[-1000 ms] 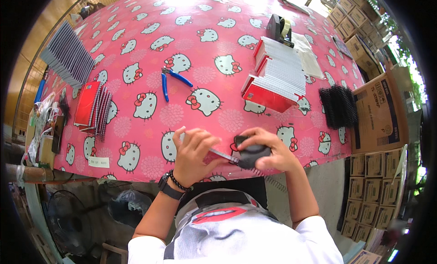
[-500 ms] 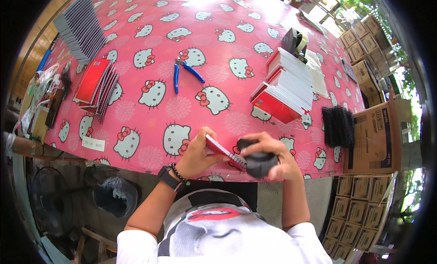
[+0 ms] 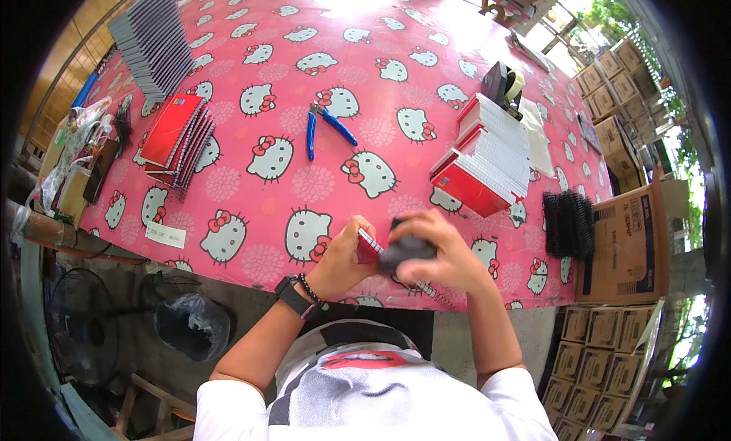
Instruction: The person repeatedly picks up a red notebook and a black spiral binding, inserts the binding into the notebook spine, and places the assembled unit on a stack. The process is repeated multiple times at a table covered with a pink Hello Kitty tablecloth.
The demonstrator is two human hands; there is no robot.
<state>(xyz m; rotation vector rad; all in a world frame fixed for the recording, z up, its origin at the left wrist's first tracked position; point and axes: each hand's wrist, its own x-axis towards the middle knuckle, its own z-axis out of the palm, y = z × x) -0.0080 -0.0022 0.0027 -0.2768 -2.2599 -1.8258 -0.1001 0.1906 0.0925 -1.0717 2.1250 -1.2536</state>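
Observation:
At the table's near edge, my left hand (image 3: 344,262) is closed on a small red notebook (image 3: 368,246) tilted on its side, its bound edge up. A thin spiral coil (image 3: 428,289) runs from that edge toward the lower right. My right hand (image 3: 451,260) curls around a rounded black object (image 3: 408,252), smeared by motion, so its kind is unclear. It is against the notebook's bound edge and hides part of it. Beyond my hands, blue-handled wire cutters (image 3: 329,125) lie with their handles spread.
Red notebooks (image 3: 487,156) stand in a row at the right, near a tape dispenser (image 3: 502,89). Black spiral coils (image 3: 567,224) lie beside a cardboard box (image 3: 620,247). More red notebooks (image 3: 171,140) and a tall grey stack (image 3: 152,41) are at the left, near a white label (image 3: 166,234).
The right hand and black object have moved left and up along the notebook's bound edge, exposing the coil at the lower right. My left hand still grips the notebook.

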